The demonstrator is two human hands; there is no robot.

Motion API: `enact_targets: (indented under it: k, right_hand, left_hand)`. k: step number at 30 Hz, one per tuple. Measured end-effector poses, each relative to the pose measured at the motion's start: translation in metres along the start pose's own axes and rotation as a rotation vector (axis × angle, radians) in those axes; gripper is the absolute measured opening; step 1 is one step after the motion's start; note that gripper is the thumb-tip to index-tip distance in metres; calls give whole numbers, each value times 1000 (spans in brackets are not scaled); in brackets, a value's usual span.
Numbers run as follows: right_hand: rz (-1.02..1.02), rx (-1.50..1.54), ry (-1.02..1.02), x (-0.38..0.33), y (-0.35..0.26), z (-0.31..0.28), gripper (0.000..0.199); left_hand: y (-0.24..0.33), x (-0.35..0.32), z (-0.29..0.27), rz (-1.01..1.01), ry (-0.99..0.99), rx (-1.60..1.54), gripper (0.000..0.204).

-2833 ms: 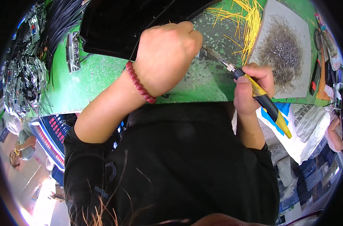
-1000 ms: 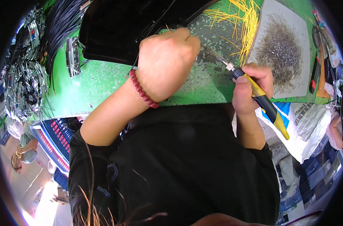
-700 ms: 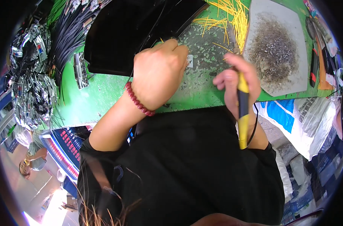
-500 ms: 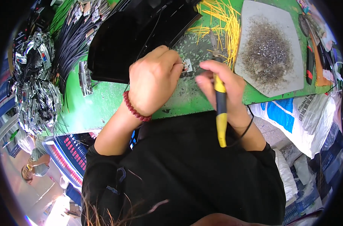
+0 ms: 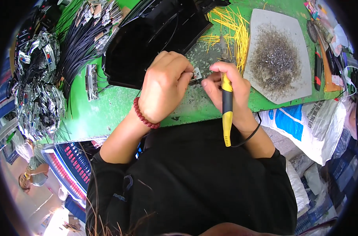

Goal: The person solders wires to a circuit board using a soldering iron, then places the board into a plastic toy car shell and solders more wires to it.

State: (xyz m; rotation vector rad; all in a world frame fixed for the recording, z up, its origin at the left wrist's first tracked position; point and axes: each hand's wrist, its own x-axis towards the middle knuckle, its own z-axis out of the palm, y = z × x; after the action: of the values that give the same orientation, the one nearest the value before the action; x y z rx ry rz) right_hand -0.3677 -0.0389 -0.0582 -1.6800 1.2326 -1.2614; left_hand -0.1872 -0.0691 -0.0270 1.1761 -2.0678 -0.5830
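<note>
Since the earlier pictures the right hand (image 5: 226, 88) has swung the soldering iron (image 5: 226, 106) from a slant out at the right to an almost upright line just in front of the body, and both hands have come close together. Now the left hand (image 5: 165, 88) is closed, pinching a small metal part (image 5: 196, 74) between thumb and fingers at the middle of the green table (image 5: 108, 114). The right hand is wrapped firmly around the yellow and black handle (its cord hangs down over the wrist). The long axis of the iron runs away from the person, tip toward the yellow wires (image 5: 230, 23). The part lies just to the left of the right fingers, almost touching them, so both hands are equally near it. A grey plate of metal scraps (image 5: 279, 59) sits to the right, and a black tray (image 5: 155, 35) lies behind the left hand.
</note>
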Motion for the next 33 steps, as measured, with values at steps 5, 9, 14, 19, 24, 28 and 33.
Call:
enact_targets:
  k: [5, 9, 14, 19, 24, 28, 33]
  right_hand:
    - [17, -21, 10, 2, 3, 15, 35]
    - [49, -36, 23, 4, 5, 17, 34]
    - [36, -75, 3, 6, 6, 15, 34]
    - [27, 19, 59, 4, 1, 0, 33]
    - [-1, -60, 65, 8, 8, -19, 31]
    - [-222, -167, 164, -1, 17, -22, 31]
    - [-237, -326, -11, -6, 16, -19, 30]
  left_hand:
    - [0, -1, 1, -9, 8, -33, 18]
    - [1, -3, 1, -27, -18, -60, 18]
    - [4, -1, 1, -36, -32, -71, 21]
    - [3, -2, 3, 53, -53, 6, 28]
    - [7, -8, 13, 50, -141, 151, 12]
    - [4, -6, 28, 64, -26, 291, 14]
    - [12, -4, 26, 32, -146, 411, 17]
